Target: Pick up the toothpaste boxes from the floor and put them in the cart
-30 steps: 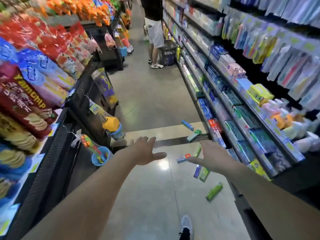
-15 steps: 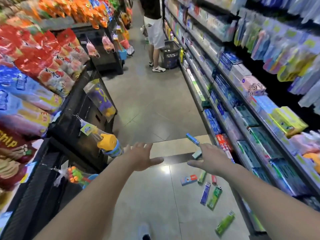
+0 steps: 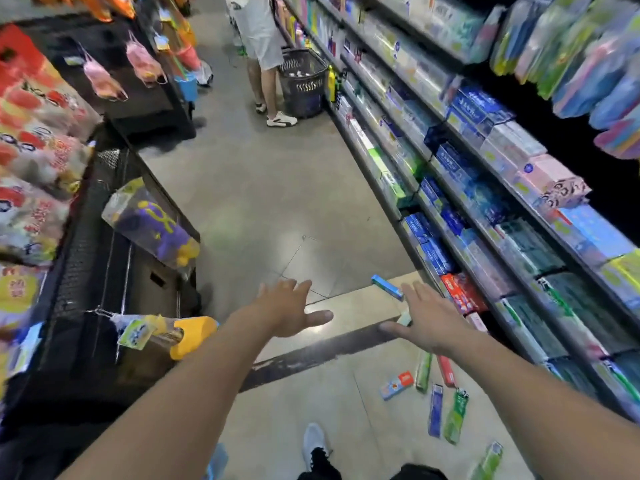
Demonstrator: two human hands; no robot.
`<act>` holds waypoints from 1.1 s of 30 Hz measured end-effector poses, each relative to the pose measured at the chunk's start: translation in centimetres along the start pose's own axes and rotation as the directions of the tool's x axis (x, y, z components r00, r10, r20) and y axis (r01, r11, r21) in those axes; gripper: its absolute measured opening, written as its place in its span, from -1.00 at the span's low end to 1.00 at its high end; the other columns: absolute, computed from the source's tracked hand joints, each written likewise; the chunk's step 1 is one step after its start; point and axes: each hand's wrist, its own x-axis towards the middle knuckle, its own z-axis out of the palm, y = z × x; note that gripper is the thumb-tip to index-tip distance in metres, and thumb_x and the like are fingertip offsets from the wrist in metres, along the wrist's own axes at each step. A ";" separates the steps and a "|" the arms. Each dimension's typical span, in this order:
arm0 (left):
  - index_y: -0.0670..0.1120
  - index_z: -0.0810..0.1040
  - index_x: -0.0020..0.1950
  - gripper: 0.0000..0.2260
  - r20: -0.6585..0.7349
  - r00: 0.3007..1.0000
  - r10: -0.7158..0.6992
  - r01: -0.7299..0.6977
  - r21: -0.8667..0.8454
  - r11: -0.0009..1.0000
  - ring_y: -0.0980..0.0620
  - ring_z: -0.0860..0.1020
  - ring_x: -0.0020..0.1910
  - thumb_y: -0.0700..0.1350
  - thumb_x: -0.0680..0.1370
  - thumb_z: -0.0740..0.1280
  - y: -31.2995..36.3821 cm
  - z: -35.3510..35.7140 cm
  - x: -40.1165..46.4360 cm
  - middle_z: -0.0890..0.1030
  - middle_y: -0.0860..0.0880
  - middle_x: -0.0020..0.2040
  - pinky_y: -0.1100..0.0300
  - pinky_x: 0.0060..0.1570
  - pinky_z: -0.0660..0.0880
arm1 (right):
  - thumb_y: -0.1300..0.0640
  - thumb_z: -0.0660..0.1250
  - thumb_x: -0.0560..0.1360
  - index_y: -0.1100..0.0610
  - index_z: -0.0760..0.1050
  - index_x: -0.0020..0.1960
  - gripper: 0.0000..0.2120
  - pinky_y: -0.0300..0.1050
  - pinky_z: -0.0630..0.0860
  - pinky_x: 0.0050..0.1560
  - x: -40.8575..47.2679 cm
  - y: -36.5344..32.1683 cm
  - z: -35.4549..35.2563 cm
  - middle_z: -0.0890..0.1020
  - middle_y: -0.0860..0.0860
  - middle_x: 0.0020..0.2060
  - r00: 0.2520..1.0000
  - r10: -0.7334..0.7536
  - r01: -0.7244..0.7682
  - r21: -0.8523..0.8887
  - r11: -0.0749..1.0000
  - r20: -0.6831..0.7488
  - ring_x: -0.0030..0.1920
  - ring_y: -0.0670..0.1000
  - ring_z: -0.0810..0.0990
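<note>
Several toothpaste boxes lie scattered on the floor at the lower right, beside the shelf base: a blue box (image 3: 387, 287) farthest away, a white-and-red one (image 3: 396, 385), a blue one (image 3: 435, 409), a green one (image 3: 455, 416) and another green one (image 3: 486, 460) nearest me. My left hand (image 3: 289, 308) and my right hand (image 3: 426, 317) are stretched out in front of me above the floor, fingers spread, holding nothing. A dark basket cart (image 3: 303, 83) stands far up the aisle next to a person.
A person in white shorts (image 3: 261, 32) stands up the aisle by the basket. Snack racks (image 3: 41, 140) with hanging toys line the left. Shelves of toothpaste (image 3: 467, 216) line the right. My shoe (image 3: 313, 445) is at the bottom.
I have walked forward along the aisle. The boxes now lie closer and lower in view, and the person and basket look nearer. Both hands stay spread and hold nothing.
</note>
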 end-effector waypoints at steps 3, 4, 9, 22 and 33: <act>-0.01 -0.02 0.61 -0.13 0.035 0.999 0.018 -0.020 0.049 0.999 -0.15 0.14 0.55 0.50 0.47 0.01 -2.4 -2.6 4.1 0.14 -0.11 0.58 -0.22 0.47 0.03 | -0.52 0.08 0.39 0.12 -0.11 0.60 0.03 0.10 0.09 0.49 3.3 -0.9 -1.1 -0.05 0.11 0.58 0.997 0.056 -0.057 0.000 0.998 0.057 0.57 0.09 -0.05; -0.01 -0.02 0.61 -0.13 0.042 0.999 0.022 -0.025 0.052 0.998 -0.15 0.14 0.55 0.50 0.47 0.00 -2.7 -3.3 5.0 0.15 -0.11 0.58 -0.21 0.47 0.03 | -0.54 0.06 0.39 0.12 -0.14 0.60 0.05 0.10 0.06 0.51 4.0 -0.9 -1.3 -0.09 0.12 0.58 0.995 0.070 -0.070 -0.006 0.998 0.071 0.57 0.10 -0.09; 0.01 -0.02 0.61 -0.11 0.086 0.992 0.090 -0.098 0.099 0.990 -0.15 0.11 0.56 0.52 0.45 -0.01 -2.4 -7.5 12.6 0.13 -0.10 0.59 -0.22 0.49 0.04 | -0.53 0.04 0.40 0.09 -0.19 0.60 0.03 0.12 -0.01 0.52 9.8 0.4 -3.1 -0.14 0.12 0.58 0.980 0.154 -0.159 0.034 0.987 0.126 0.57 0.12 -0.15; 0.04 -0.03 0.62 -0.15 0.212 0.945 0.248 -0.291 0.204 0.935 -0.10 0.03 0.58 0.48 0.47 0.05 7.2 -20.6 30.7 0.07 -0.09 0.61 -0.27 0.48 0.00 | -0.51 0.09 0.40 0.06 -0.16 0.60 0.01 0.12 -0.07 0.51 23.3 10.1 -10.1 -0.17 0.10 0.58 0.934 0.281 -0.343 0.330 0.879 0.221 0.57 0.11 -0.19; 0.03 -0.03 0.62 -0.14 0.450 0.767 0.458 -0.632 0.407 0.659 -0.14 0.05 0.57 0.49 0.47 0.03 17.7 -23.2 45.8 0.07 -0.13 0.60 -0.30 0.47 0.01 | -0.70 -0.12 0.15 0.05 -0.09 0.60 0.24 0.09 0.00 0.53 26.4 17.7 -8.5 -0.03 0.05 0.59 0.756 0.616 -0.629 0.509 0.588 0.223 0.57 0.08 -0.04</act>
